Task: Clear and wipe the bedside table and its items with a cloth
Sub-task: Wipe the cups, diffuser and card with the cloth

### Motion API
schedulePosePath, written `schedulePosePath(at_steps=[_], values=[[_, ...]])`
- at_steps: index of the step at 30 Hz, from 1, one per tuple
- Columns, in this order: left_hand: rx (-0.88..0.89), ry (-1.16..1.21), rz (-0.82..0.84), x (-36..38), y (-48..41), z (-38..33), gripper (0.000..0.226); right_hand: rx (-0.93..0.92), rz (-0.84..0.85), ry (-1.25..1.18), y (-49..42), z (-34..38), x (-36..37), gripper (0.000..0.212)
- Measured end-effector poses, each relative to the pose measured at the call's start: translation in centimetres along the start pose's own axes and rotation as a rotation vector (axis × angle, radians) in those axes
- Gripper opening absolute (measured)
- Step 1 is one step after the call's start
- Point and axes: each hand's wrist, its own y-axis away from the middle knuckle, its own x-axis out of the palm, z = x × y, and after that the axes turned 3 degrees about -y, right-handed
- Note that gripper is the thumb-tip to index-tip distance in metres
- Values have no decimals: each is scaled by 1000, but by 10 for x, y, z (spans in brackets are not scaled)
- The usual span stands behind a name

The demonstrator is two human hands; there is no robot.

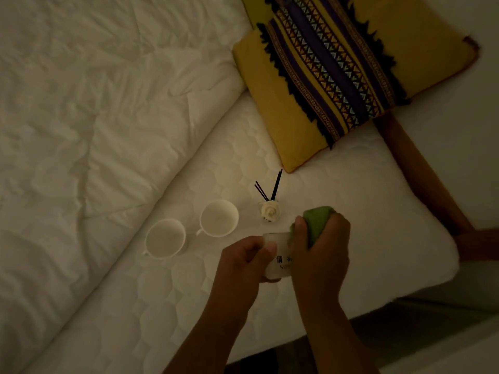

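Dim room, seen from above: a rumpled white duvet (94, 117) covers the left of the bed, and two empty white cups (165, 238) (218, 217) stand side by side on the bare quilted mattress (351, 211). Right of them stands a small reed diffuser (268, 209) with dark sticks and a white flower. Nearer, the left hand (243, 261) grips a small white sign (279, 261) while the right hand (322, 244), closed around a green cloth (316, 220), presses it against the sign; a yellow patterned cushion (337, 68) lies beyond.

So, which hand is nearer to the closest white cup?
The left hand. It holds a small sign just right of that cup. The right hand, gripping the green cloth, is farther right, beyond the sign.
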Motion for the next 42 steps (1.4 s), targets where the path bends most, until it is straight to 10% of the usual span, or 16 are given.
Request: schedulePosePath(at_steps=[21,29,37,42], values=[[-70,-75,7,11,2,34,19,148,14,-55,-2,-47,-9,36],[-54,42,27,19,-7,46,21,841,426,-1110,-10,-66,-34,31],[63,131,-23,74,-14,54,19,1019,4,-1785,18,-62,-22,47],[133,-34,-47,95,-28,55,13,1162,12,-1765,23,-64,-18,47]])
